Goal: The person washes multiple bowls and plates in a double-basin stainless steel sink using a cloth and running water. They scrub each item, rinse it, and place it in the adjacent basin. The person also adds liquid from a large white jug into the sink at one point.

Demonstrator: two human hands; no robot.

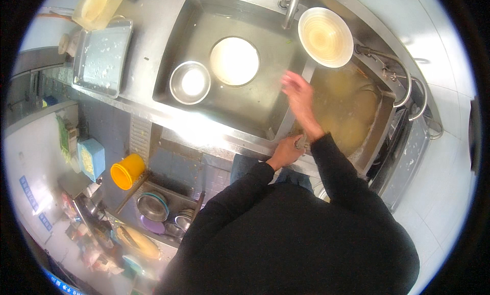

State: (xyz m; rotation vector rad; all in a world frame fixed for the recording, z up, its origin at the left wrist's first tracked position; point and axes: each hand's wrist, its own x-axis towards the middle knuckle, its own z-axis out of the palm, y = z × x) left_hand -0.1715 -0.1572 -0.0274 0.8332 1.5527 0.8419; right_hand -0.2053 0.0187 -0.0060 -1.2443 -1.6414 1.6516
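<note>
My left hand [286,152] is closed around a small greyish wad [301,142], perhaps a scouring pad, at the front edge of the sinks. My right hand [298,90] hangs over the divider between the two basins, blurred, fingers loosely bent, with nothing visible in it. Left of it is a large steel basin [264,103] with water in it. A round white dish [234,61] and a steel bowl [190,82] sit in that basin. Murky yellowish water [340,107] fills the right basin. A pale bowl [325,37] rests at the back, by the divider.
Several faucets [293,7] reach over the basins from the back and right. A steel tray [101,59] with white scraps lies on the left counter beside a yellowish container [97,7]. Behind me on the left are a yellow bucket [128,171] and stacked steel bowls [153,207].
</note>
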